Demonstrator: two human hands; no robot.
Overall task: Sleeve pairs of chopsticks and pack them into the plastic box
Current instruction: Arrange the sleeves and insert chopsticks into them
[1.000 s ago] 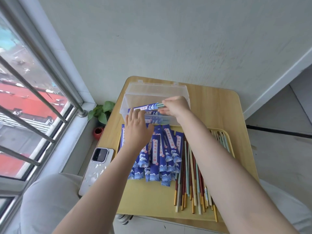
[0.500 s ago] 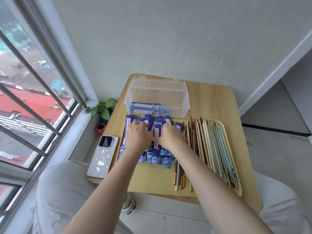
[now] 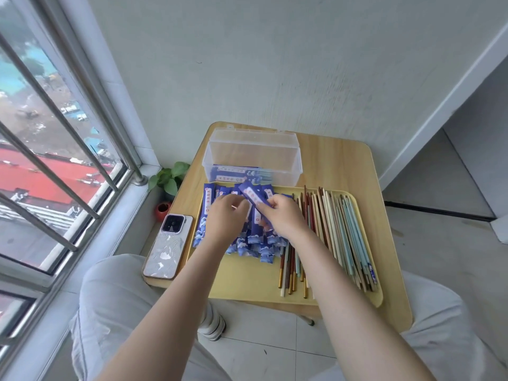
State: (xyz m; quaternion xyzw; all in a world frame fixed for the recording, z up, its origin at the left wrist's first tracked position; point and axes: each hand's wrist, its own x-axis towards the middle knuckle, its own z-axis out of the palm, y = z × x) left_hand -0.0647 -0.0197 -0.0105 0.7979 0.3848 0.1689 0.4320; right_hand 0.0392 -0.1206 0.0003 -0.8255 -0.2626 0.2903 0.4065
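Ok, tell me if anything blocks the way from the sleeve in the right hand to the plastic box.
Nothing visible does. The right hand holds a blue sleeve above the sleeve pile, and the plastic box just beyond stands open-topped.

Tray (image 3: 380, 298) on bench (image 3: 338, 160). Sleeves (image 3: 255, 243) at tray's left, chopsticks (image 3: 338, 229) at right. Plastic box (image 3: 251, 149) behind tray, sleeved pairs (image 3: 239, 173) inside. Phone (image 3: 167, 243) left of tray.
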